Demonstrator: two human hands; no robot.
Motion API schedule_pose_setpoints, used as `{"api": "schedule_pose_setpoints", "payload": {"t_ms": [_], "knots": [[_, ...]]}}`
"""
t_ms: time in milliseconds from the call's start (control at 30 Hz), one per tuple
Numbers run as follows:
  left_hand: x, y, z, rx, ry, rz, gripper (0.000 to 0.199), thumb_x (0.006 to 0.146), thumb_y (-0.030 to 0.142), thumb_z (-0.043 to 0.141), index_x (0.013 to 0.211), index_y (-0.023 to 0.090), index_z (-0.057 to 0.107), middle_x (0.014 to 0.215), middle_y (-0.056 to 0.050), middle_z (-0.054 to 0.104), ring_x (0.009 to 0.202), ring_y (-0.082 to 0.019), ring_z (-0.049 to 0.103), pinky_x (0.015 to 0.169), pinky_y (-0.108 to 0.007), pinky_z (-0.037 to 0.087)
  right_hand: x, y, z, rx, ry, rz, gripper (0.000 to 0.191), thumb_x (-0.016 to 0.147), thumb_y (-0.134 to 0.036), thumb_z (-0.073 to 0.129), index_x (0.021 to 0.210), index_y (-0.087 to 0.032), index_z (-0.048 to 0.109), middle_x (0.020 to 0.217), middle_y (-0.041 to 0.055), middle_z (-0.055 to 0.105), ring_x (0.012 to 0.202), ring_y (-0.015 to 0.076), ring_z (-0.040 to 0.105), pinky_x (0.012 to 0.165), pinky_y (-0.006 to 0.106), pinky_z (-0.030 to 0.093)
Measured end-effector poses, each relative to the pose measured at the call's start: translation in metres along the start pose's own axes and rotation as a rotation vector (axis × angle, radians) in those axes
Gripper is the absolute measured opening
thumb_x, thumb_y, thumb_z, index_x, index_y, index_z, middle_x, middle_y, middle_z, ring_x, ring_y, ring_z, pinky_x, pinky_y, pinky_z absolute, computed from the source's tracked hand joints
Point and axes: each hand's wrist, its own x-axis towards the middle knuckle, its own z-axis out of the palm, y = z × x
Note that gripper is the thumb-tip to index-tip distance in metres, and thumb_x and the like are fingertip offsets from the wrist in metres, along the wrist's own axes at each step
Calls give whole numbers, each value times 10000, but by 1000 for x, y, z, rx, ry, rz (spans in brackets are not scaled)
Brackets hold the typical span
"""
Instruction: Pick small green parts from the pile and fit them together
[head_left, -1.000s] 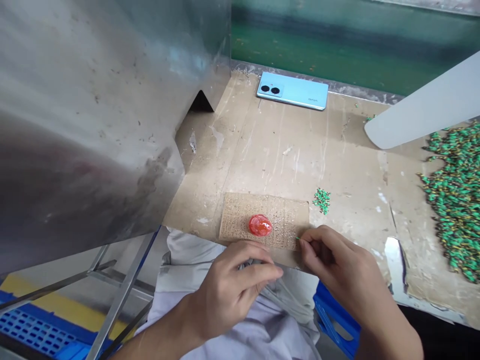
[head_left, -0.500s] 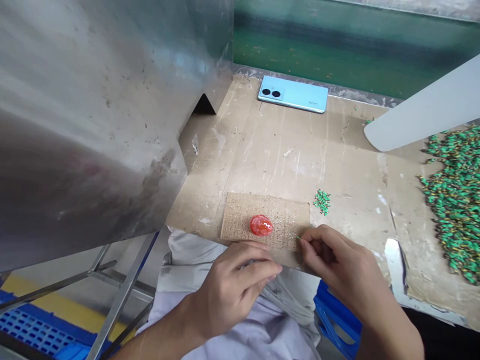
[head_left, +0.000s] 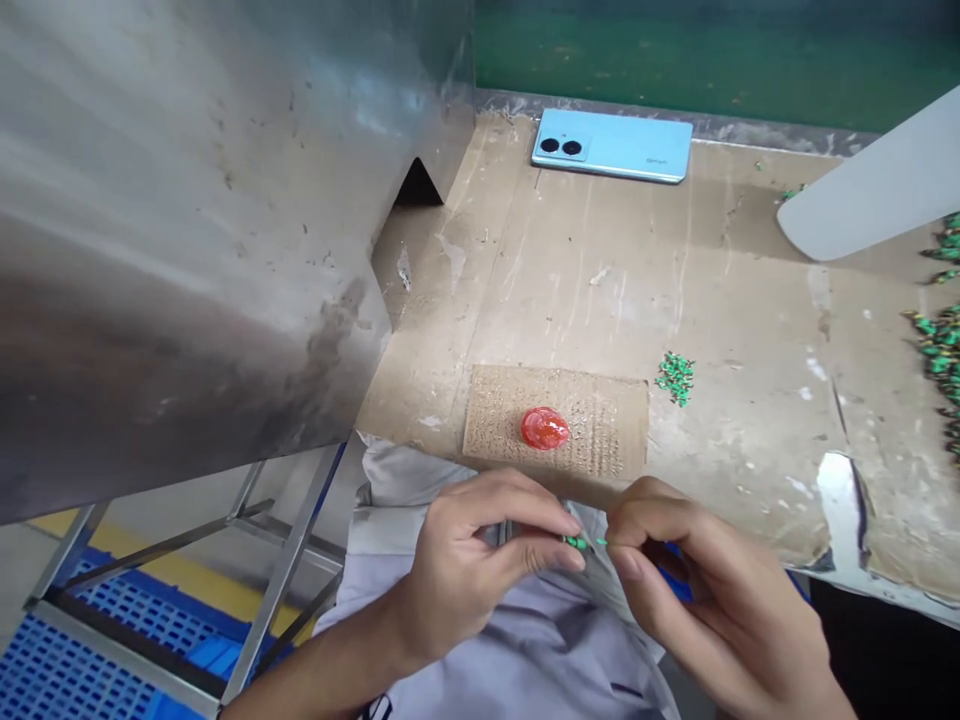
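Just off the table's front edge, my left hand (head_left: 487, 565) pinches a small green part (head_left: 576, 543) between thumb and forefinger. Facing it, my right hand (head_left: 705, 575) is closed in a pinch on a tiny green piece (head_left: 601, 542) whose tip sticks out. A narrow gap separates the two green bits; their exact kind is too small to make out. Beyond my hands, a cardboard piece (head_left: 487, 415) dotted with small holes or marks lies on the table. On it sits a shiny red lump (head_left: 545, 428). A little heap of green parts (head_left: 676, 377) lies to its right.
A large metal housing (head_left: 225, 250) fills the left side. At the back of the cardboard-covered table (head_left: 570, 290) lies a light blue phone (head_left: 611, 146). A white tube (head_left: 862, 190) slants in from the right, near a bigger pile of green parts (head_left: 946, 350).
My right hand has left the cardboard's right edge and come down towards my left hand. My left thumb and forefinger now show a green part between them. The view has shifted slightly.
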Motion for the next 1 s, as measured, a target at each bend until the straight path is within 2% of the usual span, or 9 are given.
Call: {"api": "schedule_pose_setpoints", "payload": {"t_ms": [133, 300, 567, 800, 1000], "knots": [[-1, -2, 0, -12, 6, -7, 166, 870, 329, 882, 891, 176, 821, 800, -50, 824, 732, -165, 782, 679, -236, 655, 4, -1, 1, 15, -47, 14, 124, 1032, -133, 545, 993, -250, 560, 746, -36, 570, 600, 102, 544, 530, 210, 468], [-1, -3, 1, -31, -13, 17, 114, 858, 254, 896, 896, 183, 815, 829, -40, 833, 757, -161, 792, 695, -233, 657, 3, 3, -1, 25, -127, 19, 114, 1042, -141, 529, 1031, -251, 558, 804, -19, 608, 628, 115, 573, 556, 230, 496], [0, -5, -1, 7, -28, 37, 155, 912, 314, 847, 845, 188, 786, 778, -22, 812, 709, -141, 774, 661, -216, 646, 8, 0, -3, 5, -168, 11, 118, 1056, -149, 521, 1013, -247, 569, 799, -25, 629, 651, 102, 590, 585, 213, 499], [-2, -8, 0, -26, -46, 13, 202, 918, 294, 841, 782, 169, 759, 714, -18, 779, 647, -141, 748, 615, -219, 621, 14, -8, -10, 17, -223, 44, 136, 1060, -164, 514, 984, -251, 584, 793, -31, 653, 644, 96, 609, 560, 197, 486], [-1, -7, 0, 3, 6, 48, 211, 858, 305, 890, 746, 178, 764, 747, -2, 751, 663, -114, 718, 639, -188, 606, 14, -8, -10, 63, -227, 62, 133, 1053, -158, 540, 1030, -245, 638, 830, -9, 704, 667, 114, 667, 561, 205, 520]]}}
